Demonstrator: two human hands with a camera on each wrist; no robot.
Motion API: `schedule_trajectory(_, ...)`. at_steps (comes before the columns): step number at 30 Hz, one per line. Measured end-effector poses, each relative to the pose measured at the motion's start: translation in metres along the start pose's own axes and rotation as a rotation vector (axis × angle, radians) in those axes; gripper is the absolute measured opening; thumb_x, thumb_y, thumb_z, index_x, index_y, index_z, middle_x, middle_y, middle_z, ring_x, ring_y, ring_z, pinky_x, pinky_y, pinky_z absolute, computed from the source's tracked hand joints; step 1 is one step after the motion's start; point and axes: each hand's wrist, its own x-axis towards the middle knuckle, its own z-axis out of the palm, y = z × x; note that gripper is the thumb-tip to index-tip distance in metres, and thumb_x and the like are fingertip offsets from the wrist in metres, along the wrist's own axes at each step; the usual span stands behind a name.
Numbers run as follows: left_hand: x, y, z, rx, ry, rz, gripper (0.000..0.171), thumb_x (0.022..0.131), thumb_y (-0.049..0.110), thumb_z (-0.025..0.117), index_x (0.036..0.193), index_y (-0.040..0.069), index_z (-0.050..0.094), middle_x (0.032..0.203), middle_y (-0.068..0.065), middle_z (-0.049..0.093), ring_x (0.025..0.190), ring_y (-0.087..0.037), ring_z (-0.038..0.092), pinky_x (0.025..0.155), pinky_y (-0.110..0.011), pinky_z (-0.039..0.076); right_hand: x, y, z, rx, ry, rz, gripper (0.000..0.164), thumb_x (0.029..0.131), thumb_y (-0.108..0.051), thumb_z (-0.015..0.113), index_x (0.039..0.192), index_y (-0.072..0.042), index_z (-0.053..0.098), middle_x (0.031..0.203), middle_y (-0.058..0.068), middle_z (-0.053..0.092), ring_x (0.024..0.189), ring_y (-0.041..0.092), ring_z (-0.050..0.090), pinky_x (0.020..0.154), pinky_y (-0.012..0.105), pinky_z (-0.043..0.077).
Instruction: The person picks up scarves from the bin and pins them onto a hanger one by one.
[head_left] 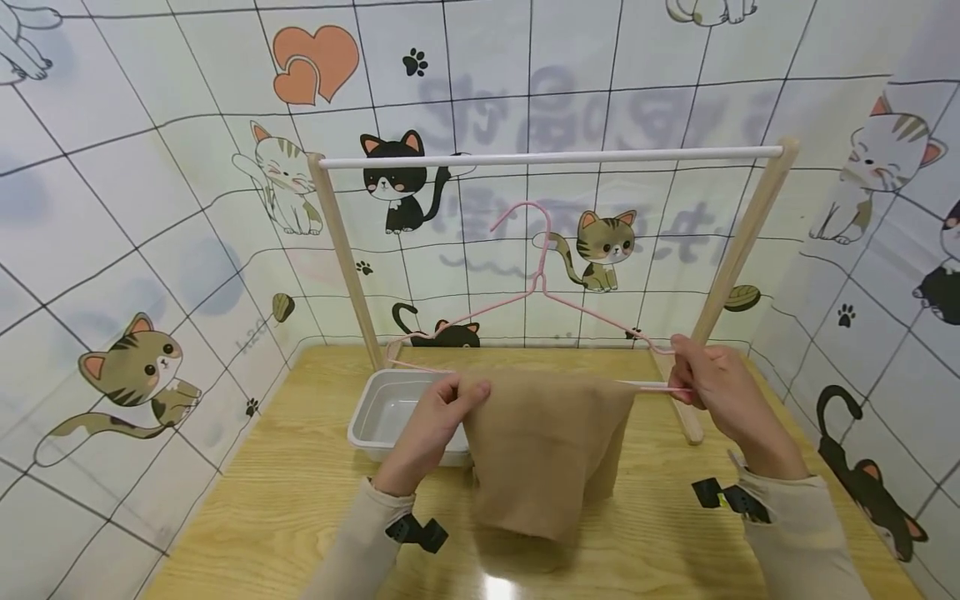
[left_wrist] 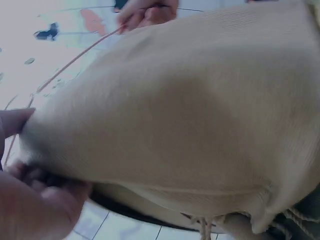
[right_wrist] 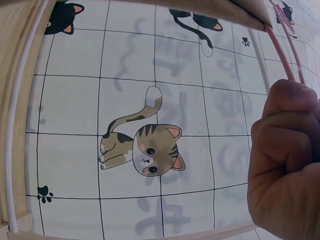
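Surrounding your workspace on three sides, a white wall covering (head_left: pixel 487 50) carries a black grid with printed cats, paw marks and hearts. Below it you have a wood-grain table (head_left: pixel 285 508). Standing on that table is a rack (head_left: pixel 555 157) with wooden legs and a white crossbar. In front of it you hold up a pink wire hanger (head_left: pixel 542 282), its hook below the crossbar and apart from it. Your brown cloth (head_left: pixel 547 450) drapes over the hanger's bottom bar, hanging between your hands above the table. A pale tray (head_left: pixel 384 417) sits on the table, partly hidden by your left forearm and the cloth. Your right hand (head_left: pixel 716 390) grips the hanger's right end, fingers curled round the wire. Your left hand (head_left: pixel 438 417) pinches the cloth's upper left corner; you cannot tell whether it grasps the wire too. Smallest are the black devices (head_left: pixel 416 532) strapped at your sleeve cuffs.
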Motion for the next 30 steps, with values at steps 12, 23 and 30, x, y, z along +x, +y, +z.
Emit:
schedule_trajectory(12, -0.002, 0.007, -0.01, 0.282, 0.135, 0.09, 0.038, 0.096, 0.041, 0.072, 0.077, 0.009, 0.066, 0.07, 0.001, 0.065, 0.063, -0.013, 0.059, 0.056, -0.025, 0.049, -0.002, -0.001, -0.004, 0.018, 0.022, 0.012, 0.062, 0.112, -0.033, 0.041, 0.062, 0.003, 0.034, 0.054, -0.001, 0.051, 0.047, 0.014, 0.04, 0.04, 0.034, 0.029)
schedule_trajectory(23, -0.011, 0.012, -0.005, 0.831, 0.212, 0.226, 0.054, 0.097, 0.054, 0.064, 0.064, 0.014, 0.048, 0.059, 0.006, 0.042, 0.051, -0.01, 0.041, 0.048, -0.025, 0.035, -0.003, -0.002, -0.003, 0.035, 0.033, -0.001, 0.063, 0.112, -0.036, 0.042, 0.061, 0.001, 0.034, 0.053, -0.002, 0.05, 0.046, 0.013, 0.039, 0.04, 0.034, 0.029)
schedule_trajectory(30, -0.024, 0.011, 0.026, 0.952, 0.553, 0.626, 0.026, 0.094, 0.03, 0.074, 0.084, 0.009, 0.065, 0.083, -0.004, 0.059, 0.075, -0.024, 0.058, 0.066, -0.038, 0.049, -0.005, 0.001, 0.001, 0.062, 0.051, -0.027, 0.065, 0.112, -0.036, 0.04, 0.06, 0.002, 0.034, 0.053, -0.002, 0.05, 0.045, 0.013, 0.038, 0.04, 0.036, 0.029)
